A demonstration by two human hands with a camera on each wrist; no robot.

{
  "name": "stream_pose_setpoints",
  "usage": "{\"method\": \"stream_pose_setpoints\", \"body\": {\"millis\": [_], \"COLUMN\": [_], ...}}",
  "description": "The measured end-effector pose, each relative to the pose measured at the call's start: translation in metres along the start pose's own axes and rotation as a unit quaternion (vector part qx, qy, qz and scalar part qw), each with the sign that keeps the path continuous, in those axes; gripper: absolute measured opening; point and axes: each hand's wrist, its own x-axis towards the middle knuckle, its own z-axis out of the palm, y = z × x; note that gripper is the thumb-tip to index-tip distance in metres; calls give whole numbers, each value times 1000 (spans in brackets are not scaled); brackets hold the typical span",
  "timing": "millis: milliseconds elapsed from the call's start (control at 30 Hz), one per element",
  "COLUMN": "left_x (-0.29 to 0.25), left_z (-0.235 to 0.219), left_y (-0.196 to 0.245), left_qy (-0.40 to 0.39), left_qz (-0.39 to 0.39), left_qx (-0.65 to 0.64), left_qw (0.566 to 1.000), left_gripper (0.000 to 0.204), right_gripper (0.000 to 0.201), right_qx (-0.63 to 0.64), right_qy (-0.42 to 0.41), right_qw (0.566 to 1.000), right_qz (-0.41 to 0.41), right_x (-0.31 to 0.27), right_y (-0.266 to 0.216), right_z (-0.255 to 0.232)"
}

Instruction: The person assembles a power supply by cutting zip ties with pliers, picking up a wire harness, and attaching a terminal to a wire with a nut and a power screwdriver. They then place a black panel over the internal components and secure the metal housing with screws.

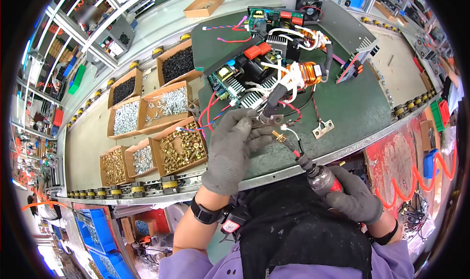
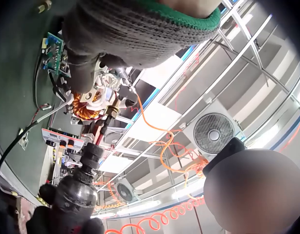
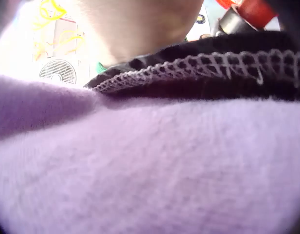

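My gloved left hand (image 1: 235, 144) pinches a small metal terminal plate (image 1: 275, 120) at the end of a thick black cable. Just behind it lies a circuit board assembly (image 1: 249, 78) with a copper coil (image 1: 310, 73). In my gloved right hand (image 1: 355, 195) is a power screwdriver (image 1: 320, 178), gripped round its body. Its bit points toward the left fingers, with a brass bolt (image 1: 279, 136) at the tip. The left wrist view shows the same screwdriver (image 2: 74, 195) from below, its tip close to the plate. Purple cloth (image 3: 155, 161) fills most of the right wrist view, hiding that hand.
Cardboard trays of brass bolts (image 1: 183, 146), silver screws (image 1: 169, 102) and black parts (image 1: 178, 63) stand to the left. A second board (image 1: 274, 22) and a grey metal housing (image 1: 338, 19) lie behind. A small metal bracket (image 1: 323, 128) rests on the green mat (image 1: 362, 115).
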Motion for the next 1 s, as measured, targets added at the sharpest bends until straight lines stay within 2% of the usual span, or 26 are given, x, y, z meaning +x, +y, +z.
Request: {"method": "stream_pose_setpoints", "body": {"millis": [267, 333, 367, 433, 467, 533, 567, 600, 667, 800, 867, 933, 1000], "left_x": [-4, -13, -17, -28, -30, -29, -19, -10, 12, 40, 41, 40, 40], "left_z": [-13, -9, -14, -30, -35, -36, -32, -28, -20, -10, -14, -17, -20], "left_y": [-8, 0, 2, 11, 23, 47, 42, 33, 15, 0, -3, -2, -4], "left_qy": [42, 62, 64, 59, 61, 5, -32, -32, -88, -101, -159, -171, -205], "left_qz": [15, 77, 77, 192, 191, 15, -5, -4, -69, -103, -94, -103, -182], "left_qx": [61, 305, 306, 449, 451, 292, 213, 213, 107, 170, 69, 46, -137], "left_qw": [997, 947, 947, 871, 870, 956, 977, 977, 988, 975, 980, 979, 952], "left_gripper": [26, 22, 22, 19, 19, 19, 19, 19, 20, 22, 23, 26, 32], "right_gripper": [61, 61, 61, 63, 63, 65, 65, 67, 69, 73, 75, 78, 79], "right_qx": [-6, -47, -46, -19, -18, 35, 35, 29, 20, 7, 0, 6, 16], "right_qy": [14, 20, 18, 28, 25, 19, 18, 23, 29, 33, 36, 64, 58], "right_qw": [1000, 999, 999, 999, 999, 999, 999, 999, 999, 999, 999, 998, 998], "right_qz": [1, 5, 5, -21, -21, -11, -13, -13, -16, -5, -4, -26, -12], "right_x": [-1, -5, -7, -11, -13, -14, -13, -12, -10, -10, -9, -9, -9], "right_y": [-1, -1, 0, 4, 7, 12, 13, 13, 13, 12, 12, 12, 10], "right_z": [-2, -8, -10, -13, -14, -17, -18, -18, -19, -20, -20, -18, -20]}}
